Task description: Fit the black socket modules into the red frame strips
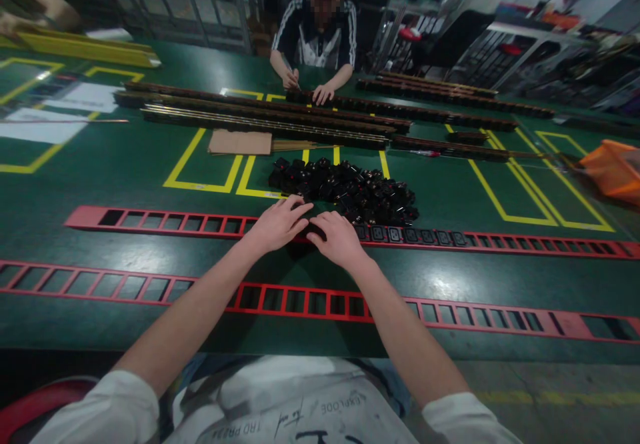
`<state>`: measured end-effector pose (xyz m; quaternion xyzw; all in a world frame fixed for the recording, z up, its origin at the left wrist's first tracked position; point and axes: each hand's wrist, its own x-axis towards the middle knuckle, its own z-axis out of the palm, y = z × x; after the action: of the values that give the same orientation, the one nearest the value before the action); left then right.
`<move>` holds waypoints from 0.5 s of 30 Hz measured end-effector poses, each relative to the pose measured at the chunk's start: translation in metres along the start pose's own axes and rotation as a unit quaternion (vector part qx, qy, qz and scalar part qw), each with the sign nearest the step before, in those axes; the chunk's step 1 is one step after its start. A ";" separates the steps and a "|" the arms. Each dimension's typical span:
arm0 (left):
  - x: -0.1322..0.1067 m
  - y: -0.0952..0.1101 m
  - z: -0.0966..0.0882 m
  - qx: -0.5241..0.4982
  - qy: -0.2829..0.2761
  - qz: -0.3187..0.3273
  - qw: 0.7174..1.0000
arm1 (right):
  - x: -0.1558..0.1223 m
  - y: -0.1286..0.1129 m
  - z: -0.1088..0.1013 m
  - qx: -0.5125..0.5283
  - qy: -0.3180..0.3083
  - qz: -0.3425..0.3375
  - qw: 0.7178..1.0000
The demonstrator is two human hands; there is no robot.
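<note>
A near red slotted strip [300, 301] lay untouched. Beyond it, the left hand [278, 223] and right hand [336, 236] pressed flat, grasping nothing, on the far red strip [200, 224], seemingly seating a black socket [313, 231] beside the socket pile [345, 191]; next likely needs another socket.

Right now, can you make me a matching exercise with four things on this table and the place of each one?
Things:
1. pile of black sockets
2. cardboard piece
3. orange bin
4. left hand

Places:
A. at the right edge of the table
B. on the farther red strip, beside the right hand
C. just beyond both hands
D. left of the pile, beside the long dark strips

Pairs: 1-C, 2-D, 3-A, 4-B
</note>
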<state>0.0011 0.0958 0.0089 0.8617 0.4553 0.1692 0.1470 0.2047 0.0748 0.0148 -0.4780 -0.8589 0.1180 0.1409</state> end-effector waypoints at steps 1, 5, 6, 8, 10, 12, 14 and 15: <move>-0.001 -0.002 0.000 0.006 0.015 -0.009 1.000 | 0.000 0.000 0.000 0.004 0.002 0.000 1.000; -0.003 -0.012 0.000 -0.008 0.058 -0.042 0.997 | -0.001 0.001 0.001 0.015 0.006 -0.003 1.000; -0.003 -0.015 0.000 -0.021 0.067 -0.047 0.996 | -0.001 0.001 0.000 0.016 0.004 -0.004 1.000; -0.003 -0.019 0.000 -0.055 0.085 -0.047 0.994 | -0.001 0.001 0.000 0.019 0.003 -0.003 1.000; -0.003 -0.022 0.000 -0.091 0.105 -0.045 0.989 | -0.001 0.001 -0.001 0.019 0.004 -0.001 1.000; -0.002 -0.022 -0.001 -0.126 0.127 -0.050 0.983 | -0.001 0.001 -0.001 0.018 0.005 -0.001 1.000; -0.003 -0.020 -0.002 -0.161 0.144 -0.056 0.975 | -0.001 0.001 -0.001 0.014 0.006 -0.003 1.000; -0.003 -0.018 -0.003 -0.178 0.148 -0.055 0.971 | -0.001 0.001 -0.001 0.011 0.006 -0.004 1.000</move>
<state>-0.0152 0.1036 0.0038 0.7606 0.4816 0.3646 0.2379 0.2063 0.0744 0.0157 -0.4737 -0.8586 0.1243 0.1515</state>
